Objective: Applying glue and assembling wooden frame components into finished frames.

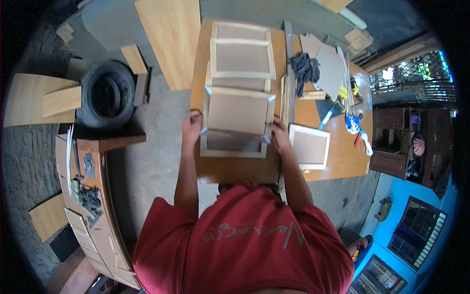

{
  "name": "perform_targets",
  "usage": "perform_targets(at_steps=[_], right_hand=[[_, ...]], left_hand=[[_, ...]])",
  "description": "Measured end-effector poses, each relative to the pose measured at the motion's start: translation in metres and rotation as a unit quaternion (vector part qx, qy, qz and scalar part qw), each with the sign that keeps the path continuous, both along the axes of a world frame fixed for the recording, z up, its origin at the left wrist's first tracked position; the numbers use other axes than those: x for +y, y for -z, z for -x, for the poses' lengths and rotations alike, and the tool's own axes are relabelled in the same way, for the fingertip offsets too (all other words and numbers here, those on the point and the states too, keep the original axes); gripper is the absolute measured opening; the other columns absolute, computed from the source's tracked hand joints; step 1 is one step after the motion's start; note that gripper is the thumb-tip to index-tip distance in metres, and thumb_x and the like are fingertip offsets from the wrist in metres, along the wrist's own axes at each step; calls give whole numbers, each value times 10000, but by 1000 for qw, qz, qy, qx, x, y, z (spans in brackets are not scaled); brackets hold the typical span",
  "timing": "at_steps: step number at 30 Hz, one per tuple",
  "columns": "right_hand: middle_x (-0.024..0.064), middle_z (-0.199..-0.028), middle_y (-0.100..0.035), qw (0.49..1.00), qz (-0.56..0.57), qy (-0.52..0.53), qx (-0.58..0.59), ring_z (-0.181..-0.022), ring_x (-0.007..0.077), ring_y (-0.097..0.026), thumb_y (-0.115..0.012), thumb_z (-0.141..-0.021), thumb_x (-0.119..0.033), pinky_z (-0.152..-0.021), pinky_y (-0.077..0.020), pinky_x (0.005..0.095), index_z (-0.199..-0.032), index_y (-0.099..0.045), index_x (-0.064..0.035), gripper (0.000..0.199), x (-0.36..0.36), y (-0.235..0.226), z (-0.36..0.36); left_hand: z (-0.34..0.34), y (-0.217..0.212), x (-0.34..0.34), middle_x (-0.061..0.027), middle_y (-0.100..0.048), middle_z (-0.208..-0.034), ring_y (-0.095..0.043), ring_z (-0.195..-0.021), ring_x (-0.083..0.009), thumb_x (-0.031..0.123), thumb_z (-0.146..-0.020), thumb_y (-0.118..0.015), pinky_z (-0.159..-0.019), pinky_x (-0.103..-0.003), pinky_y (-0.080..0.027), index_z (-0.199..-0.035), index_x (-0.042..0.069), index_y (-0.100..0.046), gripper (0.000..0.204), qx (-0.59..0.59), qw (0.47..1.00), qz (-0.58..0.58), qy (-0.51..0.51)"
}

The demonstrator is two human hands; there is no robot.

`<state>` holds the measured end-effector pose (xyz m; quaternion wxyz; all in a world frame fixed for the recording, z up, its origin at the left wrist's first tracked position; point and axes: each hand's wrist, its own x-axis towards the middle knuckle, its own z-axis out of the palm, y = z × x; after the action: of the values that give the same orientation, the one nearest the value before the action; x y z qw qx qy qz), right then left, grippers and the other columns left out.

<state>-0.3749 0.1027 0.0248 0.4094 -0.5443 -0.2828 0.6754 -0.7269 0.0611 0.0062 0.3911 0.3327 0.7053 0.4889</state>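
Observation:
My left hand (pixel 191 128) grips the left edge of a pale-framed wooden panel (pixel 238 111) with a brown inset, and my right hand (pixel 279 136) grips its right edge. The panel is raised and tilted above another framed panel (pixel 233 146) lying on the orange-brown workbench (pixel 235 169). Beyond it, more framed panels (pixel 242 58) lie in a row along the bench. A smaller framed panel (pixel 310 146) rests just right of my right hand.
A dark cloth (pixel 305 68), grey boards (pixel 329 68), thin wooden strips (pixel 285 98) and small tools lie on the bench's right side. A tyre (pixel 106 95) sits on the floor to the left, beside wooden boards (pixel 171 39) and a cabinet (pixel 90 196).

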Motion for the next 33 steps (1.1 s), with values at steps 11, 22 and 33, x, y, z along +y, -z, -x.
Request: perform_targets(at_steps=[11,22,33], right_hand=[[110,-1150,-619,990,76,17,116,-1057,205,-611,-617,-852,33,-934,-481,325,-1391,-405,-44,584,0,-46,20],[122,-1136,-608,985,64,27,158,-1054,238,-604,-674,-838,-52,-880,-506,372,-1274,-472,1,483,2,-51,-32],[86,-1087,-664,961,-39,174,214,-1054,224,-616,-655,-874,-92,-937,-490,392,-1130,-625,-18,269,-32,-58,-159]], left_hand=[[5,-14,4,-44,-649,-891,-571,-773,-97,166,-919,-623,-706,-258,-468,-1133,-4,-623,274,-127,989,67,-23],[21,-20,-30,-8,-649,-938,-569,-809,-87,242,-973,-556,-740,-250,-460,-1159,86,-605,248,-184,978,80,-59],[-27,3,-76,-83,-681,-861,-644,-765,-181,168,-824,-693,-760,-294,-512,-1029,-8,-650,273,86,992,72,-64]])
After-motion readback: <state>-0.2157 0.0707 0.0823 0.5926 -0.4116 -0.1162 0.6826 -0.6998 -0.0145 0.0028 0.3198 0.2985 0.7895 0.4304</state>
